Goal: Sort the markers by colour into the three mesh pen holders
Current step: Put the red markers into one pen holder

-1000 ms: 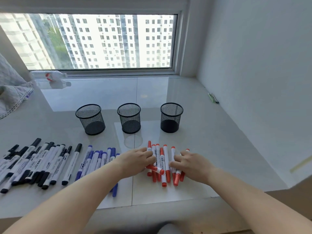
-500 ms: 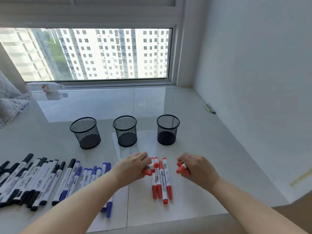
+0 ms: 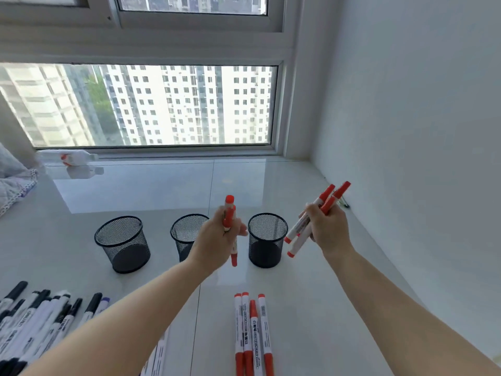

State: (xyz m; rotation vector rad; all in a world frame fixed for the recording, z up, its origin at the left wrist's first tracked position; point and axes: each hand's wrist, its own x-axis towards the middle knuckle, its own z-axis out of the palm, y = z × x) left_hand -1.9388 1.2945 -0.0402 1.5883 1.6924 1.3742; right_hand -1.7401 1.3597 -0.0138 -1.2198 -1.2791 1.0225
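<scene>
Three black mesh pen holders stand in a row: left holder (image 3: 122,244), middle holder (image 3: 184,234), right holder (image 3: 267,240). My left hand (image 3: 217,240) is raised in front of the middle holder, shut on a couple of red markers (image 3: 229,215) held upright. My right hand (image 3: 329,229) is lifted just right of the right holder, gripping three red markers (image 3: 303,229) at a slant. Several red markers (image 3: 252,335) lie on the white surface near me. Black markers (image 3: 40,316) lie at the lower left; my left forearm hides most of the blue ones.
A window runs along the back. The white wall (image 3: 420,158) closes the right side. A white bottle (image 3: 67,158) lies on the sill at the back left beside a grey cloth (image 3: 13,180). A small dark object (image 3: 344,203) lies by the wall.
Both hands rose from the red pile with markers in them and moved toward the holders. The camera tilted up, so the loose markers sit lower in view.
</scene>
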